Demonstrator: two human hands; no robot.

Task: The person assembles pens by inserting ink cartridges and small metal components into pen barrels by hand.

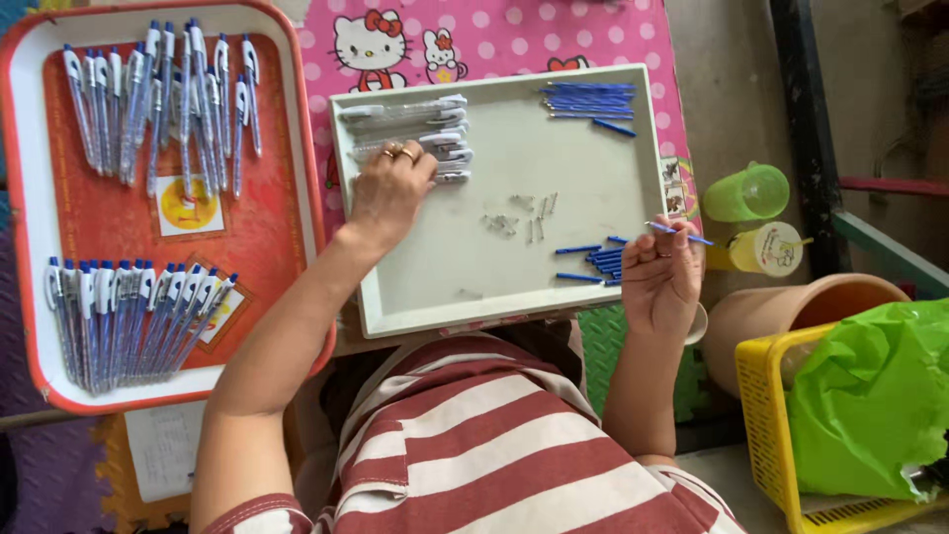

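Observation:
My left hand (388,188) reaches into a grey-white tray (395,307) and rests its fingers on a pile of clear pen barrels (410,124) at the tray's upper left. My right hand (660,277) is at the tray's right edge, pinching a thin blue ink refill (680,233) between its fingertips. More blue refills (593,262) lie just left of that hand, and another bundle of refills (590,100) sits in the tray's far right corner. Small metal springs (522,216) are scattered in the tray's middle.
A red-and-white tray (287,227) on the left holds two rows of assembled blue-and-white pens (158,99). To the right stand a green cup (747,192), a yellow cup (769,248), a clay pot (791,316) and a yellow basket (766,415) with a green bag.

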